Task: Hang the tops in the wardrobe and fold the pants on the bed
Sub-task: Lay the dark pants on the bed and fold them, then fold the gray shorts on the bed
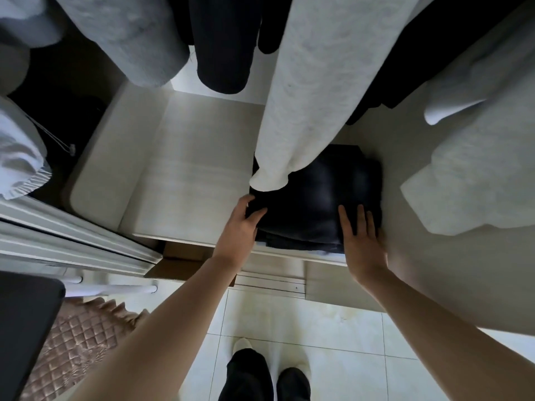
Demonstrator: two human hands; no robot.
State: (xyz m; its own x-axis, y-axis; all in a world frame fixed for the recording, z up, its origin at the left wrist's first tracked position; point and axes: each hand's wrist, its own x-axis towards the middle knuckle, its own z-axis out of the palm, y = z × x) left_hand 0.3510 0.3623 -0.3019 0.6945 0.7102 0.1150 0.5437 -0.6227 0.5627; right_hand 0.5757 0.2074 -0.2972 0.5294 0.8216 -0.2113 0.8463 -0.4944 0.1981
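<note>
A stack of folded dark pants (318, 198) lies on the pale wardrobe floor shelf (185, 175), toward its right side. My left hand (241, 224) grips the stack's left front corner, fingers curled over the cloth. My right hand (362, 238) lies flat on the stack's right front part with straight fingers. Above hang several tops: a white sleeve (318, 88) dangling onto the stack, a grey top (130, 39), a dark top (225, 41) and a white top (477, 169) at the right.
The wardrobe's sliding-door track (269, 282) runs along the front edge. A white sliding door (72, 241) stands at the left. A quilted pink bed cover (78, 337) and a dark object (26, 322) lie at lower left. Pale floor tiles (347, 342) and my feet are below.
</note>
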